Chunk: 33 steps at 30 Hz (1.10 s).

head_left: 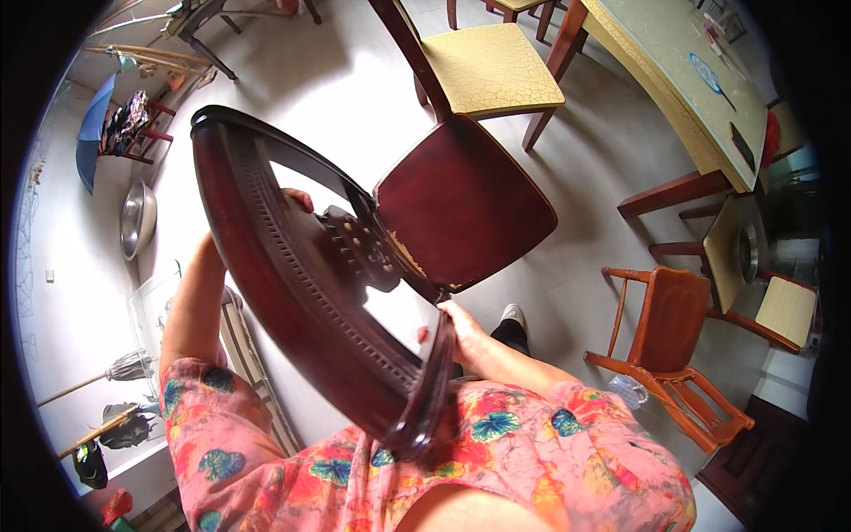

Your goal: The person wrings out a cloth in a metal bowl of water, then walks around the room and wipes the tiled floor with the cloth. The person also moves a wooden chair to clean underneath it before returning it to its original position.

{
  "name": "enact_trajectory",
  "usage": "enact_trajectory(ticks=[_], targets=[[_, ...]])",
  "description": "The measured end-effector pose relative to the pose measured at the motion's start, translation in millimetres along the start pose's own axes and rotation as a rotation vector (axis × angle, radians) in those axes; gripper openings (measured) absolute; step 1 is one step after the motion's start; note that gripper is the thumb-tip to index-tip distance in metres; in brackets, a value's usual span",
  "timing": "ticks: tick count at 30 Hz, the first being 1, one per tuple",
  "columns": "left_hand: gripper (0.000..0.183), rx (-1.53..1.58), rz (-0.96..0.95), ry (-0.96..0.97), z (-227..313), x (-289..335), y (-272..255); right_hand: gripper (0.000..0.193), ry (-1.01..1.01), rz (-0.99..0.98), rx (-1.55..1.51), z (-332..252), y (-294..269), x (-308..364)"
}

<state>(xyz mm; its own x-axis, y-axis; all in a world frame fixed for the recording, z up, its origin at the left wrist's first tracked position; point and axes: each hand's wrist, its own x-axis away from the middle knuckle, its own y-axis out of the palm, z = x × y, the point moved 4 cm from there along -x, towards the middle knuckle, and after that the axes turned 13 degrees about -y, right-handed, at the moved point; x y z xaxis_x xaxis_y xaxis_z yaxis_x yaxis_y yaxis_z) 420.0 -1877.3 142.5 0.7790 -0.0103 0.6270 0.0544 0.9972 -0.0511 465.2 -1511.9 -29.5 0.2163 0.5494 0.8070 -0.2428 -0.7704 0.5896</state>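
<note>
A dark reddish-brown wooden chair is tilted in front of me, its carved back (292, 275) close to my body. Its dark red seat (470, 199) lies beyond the back, with a worn, peeling edge on the near side. My left hand (300, 199) is mostly hidden behind the chair back; its fingers show bent through the opening beside the carved centre panel. My right hand (456, 328) is closed around the right side of the back, close to where it meets the seat.
A yellow-seated chair (492, 66) stands just past the held chair. At right are a pale-topped table (683, 80) and an orange-brown chair (674, 319). Along the left wall are a metal basin (139, 219), a blue umbrella (91, 142) and a mop (128, 365).
</note>
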Motion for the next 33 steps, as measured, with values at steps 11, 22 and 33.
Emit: enact_trajectory(ticks=[11,22,33], targets=[[0.031,0.135,0.612,-0.083,-107,21,-138,0.031,0.137,0.273,-0.055,77,71,-46],[0.032,0.304,1.09,-0.153,-230,60,-132,0.052,0.214,-0.105,0.513,23,13,-47],[0.032,0.357,0.013,-0.797,-361,62,188,0.038,0.185,0.096,2.29,-147,-189,41]])
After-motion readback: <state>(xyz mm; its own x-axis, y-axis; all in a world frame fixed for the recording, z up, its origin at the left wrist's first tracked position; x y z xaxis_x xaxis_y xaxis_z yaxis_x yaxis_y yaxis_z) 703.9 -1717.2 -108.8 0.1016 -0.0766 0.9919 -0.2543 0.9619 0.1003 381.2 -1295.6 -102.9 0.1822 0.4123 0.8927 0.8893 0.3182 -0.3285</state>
